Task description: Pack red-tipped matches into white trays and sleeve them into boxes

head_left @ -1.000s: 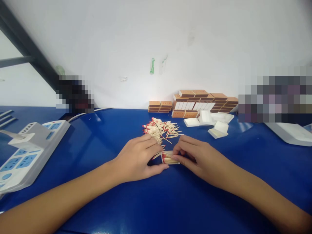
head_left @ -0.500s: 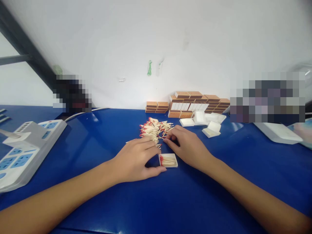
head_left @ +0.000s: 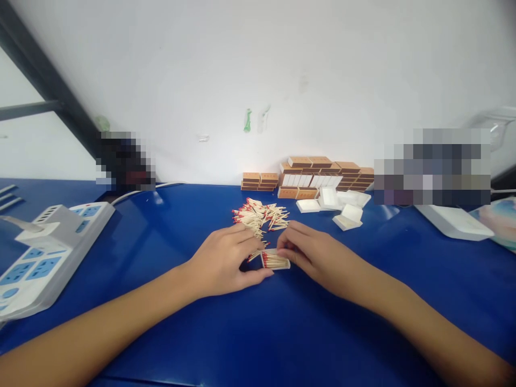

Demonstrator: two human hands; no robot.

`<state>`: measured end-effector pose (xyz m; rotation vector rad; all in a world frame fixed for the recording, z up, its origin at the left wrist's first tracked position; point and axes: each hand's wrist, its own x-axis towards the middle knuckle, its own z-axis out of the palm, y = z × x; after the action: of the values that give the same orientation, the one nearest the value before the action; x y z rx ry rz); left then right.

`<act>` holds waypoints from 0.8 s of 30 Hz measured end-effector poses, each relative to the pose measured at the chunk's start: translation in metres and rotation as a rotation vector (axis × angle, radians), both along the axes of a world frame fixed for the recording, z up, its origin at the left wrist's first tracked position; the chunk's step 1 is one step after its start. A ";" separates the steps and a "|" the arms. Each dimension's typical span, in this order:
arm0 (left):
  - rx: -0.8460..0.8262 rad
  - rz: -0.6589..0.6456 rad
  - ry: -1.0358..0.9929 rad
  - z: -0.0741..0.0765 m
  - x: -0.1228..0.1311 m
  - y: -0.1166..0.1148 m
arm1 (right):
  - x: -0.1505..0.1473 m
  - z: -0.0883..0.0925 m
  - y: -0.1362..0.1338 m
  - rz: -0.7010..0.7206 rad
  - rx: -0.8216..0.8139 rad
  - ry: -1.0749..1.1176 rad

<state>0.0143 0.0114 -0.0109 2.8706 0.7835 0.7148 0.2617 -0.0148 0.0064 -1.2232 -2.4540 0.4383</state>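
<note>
A small white matchbox tray (head_left: 287, 265) lies on the blue table, partly filled with red-headed matches (head_left: 276, 261). My left hand (head_left: 226, 262) grips the tray's left end, with its thumb at the near edge and its fingers at the far edge. Over the tray's right part, my right hand (head_left: 312, 252) is closed in a pinch. A match seems to be between those fingertips, but they mostly hide it. Just beyond both hands is a loose heap of matches (head_left: 252, 216), and a few stray ones lie by the left fingers.
Brown matchboxes (head_left: 318, 167) are stacked against the wall, with a smaller stack (head_left: 259, 181) to their left. Several white trays (head_left: 308, 206) sit in front. A power strip (head_left: 52, 263) stands at the left; a white lid-like object (head_left: 459, 223) lies at the right.
My right hand has moved from the match heap toward me, over the tray, with its fingers still pinched. My left hand keeps its grip on the tray. The camera view has shifted slightly.
</note>
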 end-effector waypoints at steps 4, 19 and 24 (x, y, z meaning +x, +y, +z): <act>0.025 -0.036 -0.027 0.001 0.002 -0.005 | 0.008 -0.013 0.011 -0.067 0.089 0.073; 0.058 -0.056 -0.009 -0.003 0.001 -0.003 | 0.012 -0.031 0.038 -0.151 0.070 -0.007; 0.054 -0.034 -0.010 -0.003 0.000 -0.003 | 0.012 -0.026 0.037 -0.174 0.042 -0.033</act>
<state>0.0143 0.0087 -0.0139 2.9185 0.7238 0.7574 0.2742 0.0218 -0.0200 -1.4218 -2.3460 0.3187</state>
